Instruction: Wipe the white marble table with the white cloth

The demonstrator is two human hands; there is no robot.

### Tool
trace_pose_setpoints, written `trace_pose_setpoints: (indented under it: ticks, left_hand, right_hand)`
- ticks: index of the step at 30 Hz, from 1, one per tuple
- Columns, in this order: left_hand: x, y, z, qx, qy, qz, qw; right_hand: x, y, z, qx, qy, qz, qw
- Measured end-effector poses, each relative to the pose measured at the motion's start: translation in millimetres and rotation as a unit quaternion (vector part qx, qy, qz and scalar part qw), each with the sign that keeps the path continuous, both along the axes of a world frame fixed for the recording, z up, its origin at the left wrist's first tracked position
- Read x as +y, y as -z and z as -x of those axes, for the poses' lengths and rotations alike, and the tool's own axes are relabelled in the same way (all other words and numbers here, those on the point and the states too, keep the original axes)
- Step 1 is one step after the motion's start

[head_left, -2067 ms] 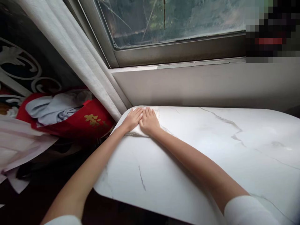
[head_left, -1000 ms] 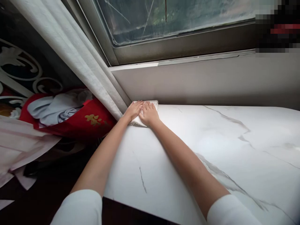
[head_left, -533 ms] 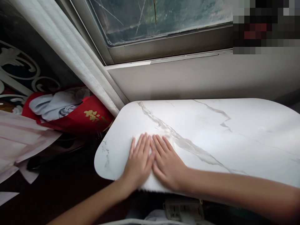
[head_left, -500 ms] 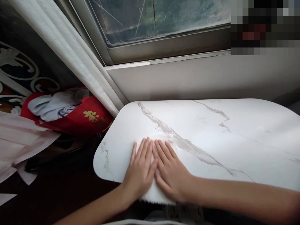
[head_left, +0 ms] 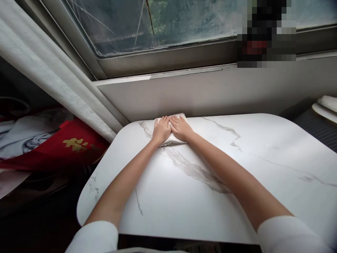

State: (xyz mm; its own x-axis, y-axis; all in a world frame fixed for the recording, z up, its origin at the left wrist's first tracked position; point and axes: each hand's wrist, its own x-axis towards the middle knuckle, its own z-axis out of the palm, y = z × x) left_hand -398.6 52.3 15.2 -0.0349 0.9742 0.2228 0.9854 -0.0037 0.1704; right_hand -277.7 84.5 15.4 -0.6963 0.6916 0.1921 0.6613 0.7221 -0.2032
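Observation:
A white cloth (head_left: 174, 140) lies on the white marble-patterned table (head_left: 168, 196) at its far edge, by the wall. My left hand (head_left: 162, 129) rests flat on the cloth's left part, fingers stretched forward. Beside it, my right hand (head_left: 180, 128) presses flat on the cloth too, with its fingers extended. The two hands touch or nearly touch at the thumbs. Parts of the cloth show past the fingertips and under the wrists; the rest is hidden beneath my palms.
Behind the table runs a low wall (head_left: 210, 91) under a window (head_left: 168, 24). A pale curtain (head_left: 60, 66) hangs at left, near a red bag (head_left: 86, 140) with grey cloth in it. At far right is a dark ribbed surface (head_left: 313, 119) bearing white items.
Both hands have slid the cloth forward from the table's near edge to its far edge. My arms are now stretched out, and the view has shifted to the right.

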Motion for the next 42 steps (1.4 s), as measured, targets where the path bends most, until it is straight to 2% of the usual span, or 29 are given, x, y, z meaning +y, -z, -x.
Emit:
trace_pose_setpoints:
  ticks: [2, 5, 8, 10, 12, 15, 18, 21, 23, 24, 26, 28, 31, 34, 36, 39, 42]
  left_hand:
    - [22.5, 0.1, -8.1, -0.002, -0.009, -0.013, 1.0]
    - [36.1, 0.0, -18.1, 0.0, -0.007, -0.023, 1.0]
    - [30.4, 0.3, -24.2, 0.005, -0.004, -0.024, 1.0]
    - [16.4, 1.5, -31.4, 0.007, -0.003, -0.013, 1.0]
    - [-7.0, 3.7, -44.6, 0.01, -0.002, -0.006, 1.0]
    - [-61.0, 6.7, -73.3, 0.0, 0.02, -0.006, 1.0]
    - [-130.1, 6.3, -100.5, -0.032, 0.097, 0.012, 0.995]
    - [-191.8, 2.3, -116.6, -0.064, 0.193, 0.038, 0.978]
    - [-215.1, -0.1, -122.1, -0.071, 0.239, 0.048, 0.967]
    - [-219.1, -0.8, -124.2, -0.069, 0.251, 0.049, 0.964]
    - [-209.9, -0.8, -128.4, -0.063, 0.256, 0.043, 0.964]
    - [-179.6, 0.6, -133.1, -0.054, 0.245, 0.037, 0.967]
    - [-108.5, 3.4, -140.2, -0.032, 0.209, 0.028, 0.977]
    - [-34.8, 4.5, -147.0, -0.005, 0.163, 0.018, 0.986]
    - [2.6, 4.1, -151.8, 0.007, 0.139, 0.016, 0.99]
    - [34.5, 3.7, -158.9, 0.014, 0.118, 0.013, 0.993]
    - [41.8, 4.6, -163.8, 0.016, 0.114, 0.009, 0.993]
  right_hand:
    - [23.0, -0.6, -6.2, 0.0, 0.006, -0.007, 1.0]
    - [34.1, 1.2, -14.3, 0.011, 0.043, -0.024, 0.999]
    - [25.1, 4.6, -20.4, 0.017, 0.055, -0.041, 0.998]
    - [10.5, 6.5, -28.6, 0.012, 0.051, -0.042, 0.998]
    - [-12.0, 7.7, -43.9, 0.005, 0.042, -0.042, 0.998]
    - [-63.7, 7.8, -80.1, -0.005, 0.019, -0.05, 0.999]
    - [-131.3, 4.7, -124.3, -0.01, 0.003, -0.051, 0.999]
    - [-193.9, 0.5, -162.1, -0.008, -0.014, -0.042, 0.999]
    - [-219.5, -0.8, -177.2, -0.013, -0.012, -0.039, 0.999]
    - [-224.9, -0.7, -181.0, -0.016, -0.004, -0.039, 0.999]
    - [-218.1, 0.2, -181.9, -0.023, 0.023, -0.035, 0.999]
    - [-188.5, 1.1, -176.1, -0.039, 0.053, -0.016, 0.998]
    - [-115.0, 0.5, -163.2, -0.071, 0.092, 0.013, 0.993]
    - [-38.5, -1.5, -154.7, -0.064, 0.108, -0.005, 0.992]
    - [-0.7, -2.4, -153.7, -0.053, 0.115, -0.01, 0.992]
    - [30.0, -1.7, -157.0, -0.034, 0.124, -0.013, 0.992]
    - [35.2, 0.9, -161.8, -0.022, 0.132, -0.024, 0.991]
